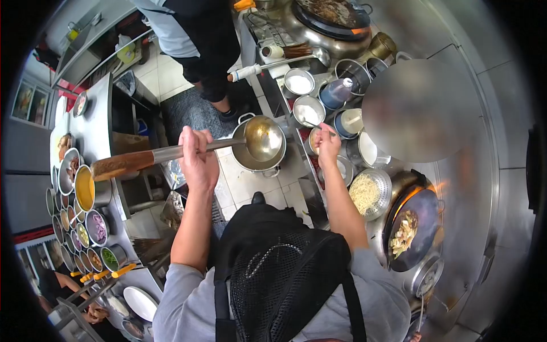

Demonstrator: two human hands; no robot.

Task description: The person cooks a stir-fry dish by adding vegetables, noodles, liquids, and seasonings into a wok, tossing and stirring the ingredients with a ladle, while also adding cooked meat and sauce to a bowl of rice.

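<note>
My left hand (198, 161) is closed around the shaft of a long ladle (265, 138) with a wooden handle. The ladle's bowl hangs over a steel pot (247, 165). My right hand (327, 147) pinches a spoon (311, 123), whose tip reaches into a small steel container of white powder (309, 108). Near it stand a second container of white contents (299, 83), a bottle of dark liquid (336, 93) and a steel jug (370, 151). Below my right forearm lies a perforated colander of noodles (364, 192).
A smoking wok (424, 219) with food sits over flame at right. Another wok (327, 17) is at the top. A person (199, 51) stands ahead; another person's hands (96, 312) show lower left. The left counter holds several ingredient containers (98, 228). A grey blur covers part of the stove.
</note>
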